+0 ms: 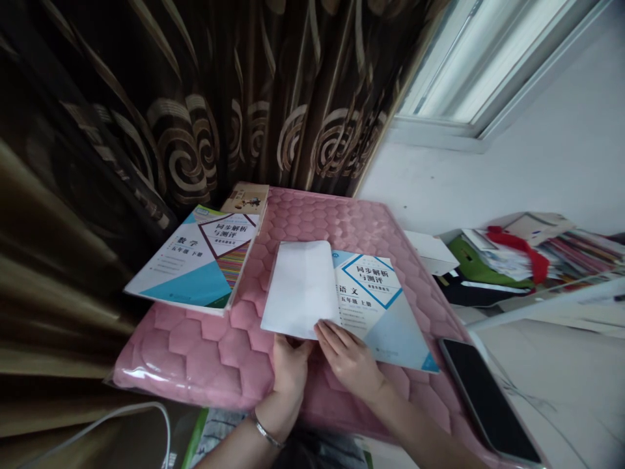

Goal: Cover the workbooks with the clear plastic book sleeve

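Note:
A blank white paper sheet with a faint crease lies across the left part of a blue-and-white workbook. I cannot tell whether it is loose or part of a booklet. My left hand grips its near edge, with the fingers hidden underneath. My right hand has its fingers together, pinching the paper's near right corner beside the workbook's lower edge. To the left lies another workbook, white and blue with a striped patch, on top of a brown-covered book.
A pink quilted cover under clear plastic spans the table. A dark-screened phone lies at the right edge. Dark patterned curtains hang behind. At right, a shelf holds papers, a green folder and a white box.

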A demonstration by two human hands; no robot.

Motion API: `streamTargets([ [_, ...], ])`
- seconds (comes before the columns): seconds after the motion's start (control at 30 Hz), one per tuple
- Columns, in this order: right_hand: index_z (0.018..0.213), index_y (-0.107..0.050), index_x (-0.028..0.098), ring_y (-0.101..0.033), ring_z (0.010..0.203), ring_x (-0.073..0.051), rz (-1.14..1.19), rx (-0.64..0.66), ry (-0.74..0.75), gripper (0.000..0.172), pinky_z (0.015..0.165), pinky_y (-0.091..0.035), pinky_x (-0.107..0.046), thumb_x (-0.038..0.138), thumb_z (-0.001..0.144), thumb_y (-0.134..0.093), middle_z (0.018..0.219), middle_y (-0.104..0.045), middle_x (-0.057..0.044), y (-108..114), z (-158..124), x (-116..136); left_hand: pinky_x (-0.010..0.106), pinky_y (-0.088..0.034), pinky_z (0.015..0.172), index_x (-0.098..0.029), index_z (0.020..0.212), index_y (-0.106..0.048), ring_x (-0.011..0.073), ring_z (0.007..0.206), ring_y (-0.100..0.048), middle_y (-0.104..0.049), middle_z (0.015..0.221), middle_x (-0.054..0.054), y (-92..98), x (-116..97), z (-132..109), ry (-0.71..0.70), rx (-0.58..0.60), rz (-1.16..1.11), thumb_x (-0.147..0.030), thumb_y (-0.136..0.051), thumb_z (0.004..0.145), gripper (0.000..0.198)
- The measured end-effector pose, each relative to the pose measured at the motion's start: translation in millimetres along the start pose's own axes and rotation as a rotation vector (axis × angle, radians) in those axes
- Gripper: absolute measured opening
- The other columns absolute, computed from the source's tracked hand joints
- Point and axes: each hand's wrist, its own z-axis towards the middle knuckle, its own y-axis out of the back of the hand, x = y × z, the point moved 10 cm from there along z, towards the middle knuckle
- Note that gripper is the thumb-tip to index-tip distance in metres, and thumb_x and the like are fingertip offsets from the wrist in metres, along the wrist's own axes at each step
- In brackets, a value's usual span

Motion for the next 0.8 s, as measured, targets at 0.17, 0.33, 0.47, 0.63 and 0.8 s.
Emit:
streamTargets([
  [0.17, 0.119, -0.066, 0.01, -0.059, 0.111, -0.021, -0.002, -0.036, 0.019, 0.037, 0.094, -0.052, -0.032, 0.006, 0.089, -0.043, 0.117, -0.069, -0.011, 2.2, 3.2, 2.3, 0.033, -0.054, 0.075, -0.016, 0.081, -0.068, 0.0249, 0.082, -0.069, -0.075, 0.084, 0.01, -2.8, 3.1, 0.9, 0.021, 0.005, 0.035, -0.022, -0.081, 0.054, 0.03],
  [0.33, 0.118, -0.066, 0.009, -0.059, 0.112, -0.021, -0.003, -0.048, 0.016, 0.038, 0.095, -0.051, -0.032, 0.005, 0.089, -0.043, 0.116, -0.069, -0.012, 3.1, 2.5, 1.2, 0.037, -0.053, 0.083, -0.019, 0.082, -0.068, 0.0251, 0.084, -0.068, -0.074, 0.084, 0.008, -9.1, 3.4, -3.2, 0.054, 0.077, -0.029, -0.018, -0.079, 0.052, 0.031],
  [0.47, 0.12, -0.065, 0.01, -0.058, 0.114, -0.021, 0.001, -0.035, 0.002, 0.038, 0.095, -0.051, -0.032, 0.006, 0.089, -0.043, 0.119, -0.068, -0.011, 1.0, -8.2, -3.9, 0.035, -0.054, 0.077, -0.02, 0.09, -0.062, 0.0246, 0.088, -0.067, -0.071, 0.082, 0.005, 23.4, -12.4, 3.6, 0.095, 0.0, -0.161, -0.015, -0.07, 0.051, 0.041],
  [0.63, 0.108, -0.07, 0.015, -0.062, 0.105, -0.019, 0.119, -0.013, 0.1, 0.03, 0.088, -0.053, -0.03, 0.014, 0.093, -0.043, 0.111, -0.071, -0.008, 7.6, -8.0, -0.4, 0.03, -0.051, 0.061, -0.025, 0.097, -0.055, 0.0226, 0.078, -0.068, -0.071, 0.089, 0.005, 76.0, -41.3, 34.2, 0.151, -0.157, 0.019, -0.017, -0.073, 0.052, 0.049],
  [0.8, 0.102, -0.071, 0.025, -0.063, 0.103, -0.019, 0.495, 0.145, -0.044, 0.02, 0.092, -0.051, -0.032, 0.029, 0.09, -0.056, 0.11, -0.071, -0.003, -8.2, 40.8, -53.9, 0.027, -0.042, 0.05, -0.026, 0.097, -0.053, 0.021, 0.053, -0.062, -0.066, 0.061, -0.002, 64.6, -50.9, 55.9, 0.071, -0.017, 0.284, -0.003, -0.071, 0.046, 0.059],
])
